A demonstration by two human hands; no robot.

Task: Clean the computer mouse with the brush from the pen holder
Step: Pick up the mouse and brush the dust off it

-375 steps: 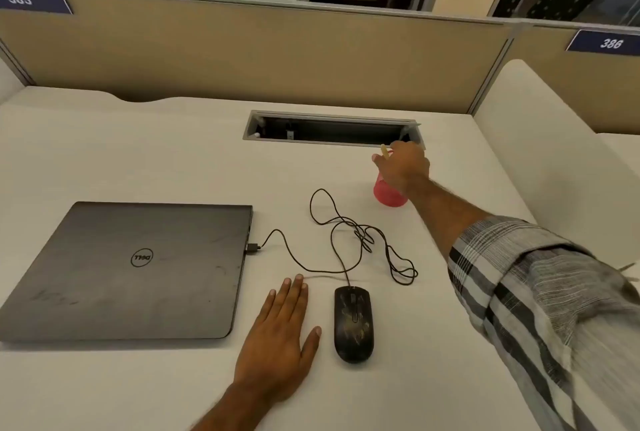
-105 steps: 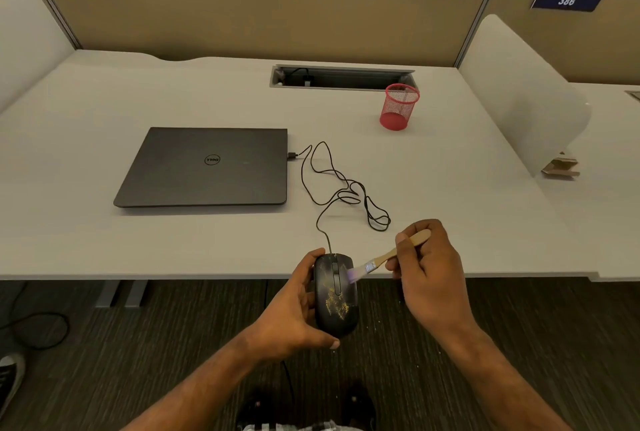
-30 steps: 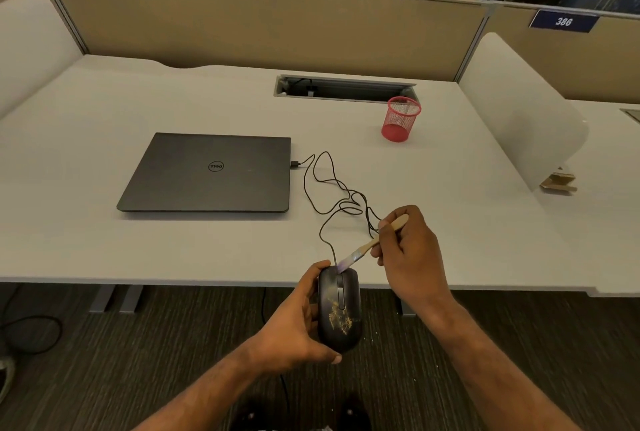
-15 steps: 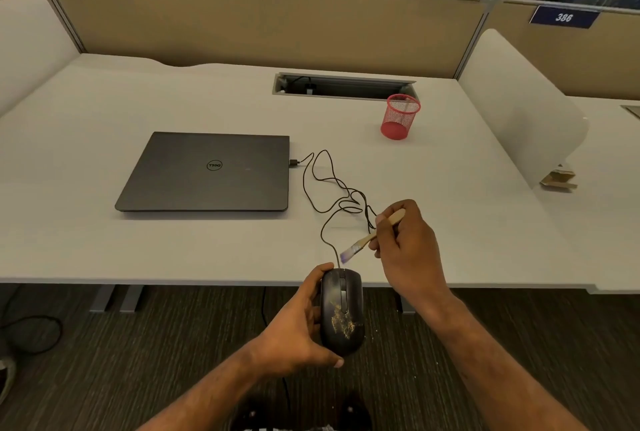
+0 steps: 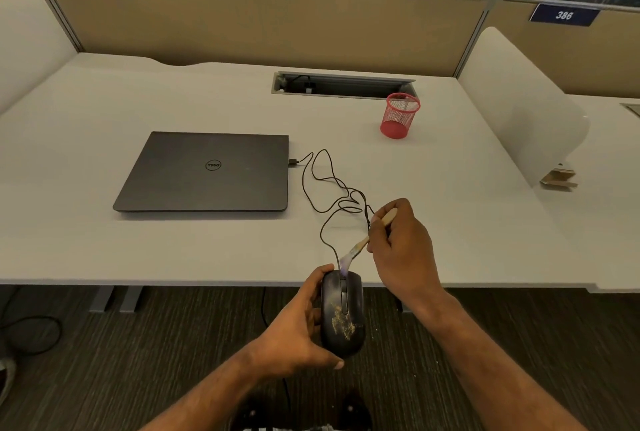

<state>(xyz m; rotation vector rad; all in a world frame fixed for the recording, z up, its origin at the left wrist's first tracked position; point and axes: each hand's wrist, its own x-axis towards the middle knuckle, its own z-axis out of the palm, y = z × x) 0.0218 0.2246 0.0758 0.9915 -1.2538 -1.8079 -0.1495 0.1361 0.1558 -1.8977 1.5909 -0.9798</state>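
My left hand [image 5: 298,330] grips a black computer mouse [image 5: 343,312] from its left side, holding it off the desk's front edge, above the floor. Yellowish crumbs stick to the mouse's rear half. My right hand [image 5: 403,250] pinches a small brush [image 5: 360,243] with a pale wooden handle. Its purple-tinted bristles touch the front tip of the mouse, near the cable. The red mesh pen holder [image 5: 399,115] stands upright at the back of the desk and looks empty.
A shut dark laptop [image 5: 207,172] lies on the white desk [image 5: 104,111], with the mouse cable [image 5: 325,184] looped from its right side. A cable slot [image 5: 343,84] opens behind the pen holder. A white divider [image 5: 519,101] stands at the right. Dark carpet lies below.
The brush was lifted off the mouse half a second ago; now its bristles are down on the mouse's front tip again. The mouse stays in my left hand.
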